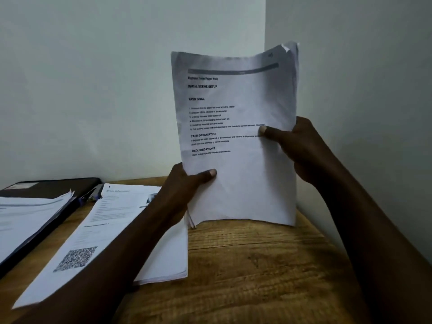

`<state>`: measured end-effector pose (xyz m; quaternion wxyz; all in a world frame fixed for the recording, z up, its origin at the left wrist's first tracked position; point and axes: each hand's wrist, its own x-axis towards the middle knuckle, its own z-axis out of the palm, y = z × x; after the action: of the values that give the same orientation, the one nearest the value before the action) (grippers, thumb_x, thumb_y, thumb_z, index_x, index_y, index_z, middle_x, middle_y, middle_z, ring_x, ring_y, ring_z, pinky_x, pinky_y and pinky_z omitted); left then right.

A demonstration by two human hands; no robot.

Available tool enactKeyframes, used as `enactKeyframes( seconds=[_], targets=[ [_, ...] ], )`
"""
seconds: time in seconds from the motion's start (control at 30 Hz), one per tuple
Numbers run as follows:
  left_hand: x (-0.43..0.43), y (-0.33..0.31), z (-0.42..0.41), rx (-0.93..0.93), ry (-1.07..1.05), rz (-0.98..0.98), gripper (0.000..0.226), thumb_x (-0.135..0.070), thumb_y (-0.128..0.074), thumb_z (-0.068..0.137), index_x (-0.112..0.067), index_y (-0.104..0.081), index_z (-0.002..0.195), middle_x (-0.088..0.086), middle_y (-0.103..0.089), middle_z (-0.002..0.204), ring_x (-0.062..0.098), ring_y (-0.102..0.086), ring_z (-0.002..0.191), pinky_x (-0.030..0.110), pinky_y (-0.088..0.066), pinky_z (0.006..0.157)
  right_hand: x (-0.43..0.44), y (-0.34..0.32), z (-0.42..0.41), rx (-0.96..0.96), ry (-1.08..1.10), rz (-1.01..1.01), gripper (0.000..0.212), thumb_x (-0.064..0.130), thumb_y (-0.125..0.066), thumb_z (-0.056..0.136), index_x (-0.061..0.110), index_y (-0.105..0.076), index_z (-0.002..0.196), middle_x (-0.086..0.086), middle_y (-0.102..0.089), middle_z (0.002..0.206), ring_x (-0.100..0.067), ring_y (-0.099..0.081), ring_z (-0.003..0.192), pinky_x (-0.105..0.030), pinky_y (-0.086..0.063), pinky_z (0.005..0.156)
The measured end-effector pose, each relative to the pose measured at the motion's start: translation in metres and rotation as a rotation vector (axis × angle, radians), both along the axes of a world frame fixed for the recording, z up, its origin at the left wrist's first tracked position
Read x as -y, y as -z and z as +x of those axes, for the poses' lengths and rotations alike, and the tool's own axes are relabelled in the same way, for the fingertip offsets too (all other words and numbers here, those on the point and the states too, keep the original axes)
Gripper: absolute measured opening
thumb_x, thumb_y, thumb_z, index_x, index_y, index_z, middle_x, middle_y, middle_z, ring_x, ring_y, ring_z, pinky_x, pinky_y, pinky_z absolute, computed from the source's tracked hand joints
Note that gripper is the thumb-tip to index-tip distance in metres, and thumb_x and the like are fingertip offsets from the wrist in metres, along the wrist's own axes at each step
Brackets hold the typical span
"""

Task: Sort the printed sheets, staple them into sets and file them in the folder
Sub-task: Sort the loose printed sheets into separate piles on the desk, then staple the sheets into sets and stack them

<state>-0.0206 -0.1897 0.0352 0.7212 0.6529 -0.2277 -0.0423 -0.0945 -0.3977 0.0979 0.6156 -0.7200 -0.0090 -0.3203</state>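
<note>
Gripping the sheaf (pixel 245 188) upright, long axis to 12 o'clock, left hand (pixel 184 185) holds at 8, right hand (pixel 301 148) at 3; foot probably touches worktop (pixel 257 265).

Both our forearms reach forward and up. Left hand (pixel 184 190) pinches sheets (pixel 243 183) low, thumb in front. Right hand (pixel 301 146) pinches higher.

Both hands hold a sheaf of printed sheets (pixel 236 141) upright, its bottom edge resting on the wooden counter (pixel 257 265). The left hand (pixel 184 183) grips its lower left edge and the right hand (pixel 297 146) its right edge, thumbs across the front page. To the left, loose pages (pixel 102 230) lie flat beside a dark folder (pixel 56 185) carrying more paper.
</note>
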Motion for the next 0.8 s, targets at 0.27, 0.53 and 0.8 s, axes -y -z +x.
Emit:
enactKeyframes(
  seconds=[0.27,0.53,0.8],
  targets=[
    [-0.030,-0.024,-0.001,-0.145,0.333,0.091,0.043,-0.014,-0.063,0.091,-0.010,-0.059,0.133,0.010,-0.066,0.129,0.029,-0.064,0.119,0.044,-0.050,0.100,0.020,-0.004,-0.007,-0.300,-0.272,0.177,0.045,0.009,-0.073,0.078,0.006,-0.063,0.121,-0.013,-0.072,0.111,-0.032,-0.070,0.101,-0.044,-0.057,0.087],
    [-0.058,-0.036,0.013,-0.393,0.246,-0.186,0.044,-0.022,-0.060,0.091,-0.006,-0.059,0.132,0.018,-0.068,0.123,0.032,-0.068,0.110,0.050,-0.059,0.083,-0.006,0.017,0.002,-0.629,-0.523,0.037,0.040,0.012,-0.067,0.085,0.008,-0.060,0.124,-0.015,-0.071,0.114,-0.030,-0.071,0.098,-0.040,-0.060,0.078],
    [-0.050,-0.026,0.011,-0.368,0.285,-0.104,0.049,-0.016,-0.060,0.087,-0.004,-0.057,0.134,0.020,-0.065,0.128,0.037,-0.061,0.120,0.052,-0.052,0.094,-0.005,0.016,0.007,-0.335,-0.444,0.174,0.042,0.037,-0.057,0.093,0.008,-0.062,0.124,-0.012,-0.070,0.116,-0.027,-0.068,0.105,-0.033,-0.059,0.082]
  ],
)
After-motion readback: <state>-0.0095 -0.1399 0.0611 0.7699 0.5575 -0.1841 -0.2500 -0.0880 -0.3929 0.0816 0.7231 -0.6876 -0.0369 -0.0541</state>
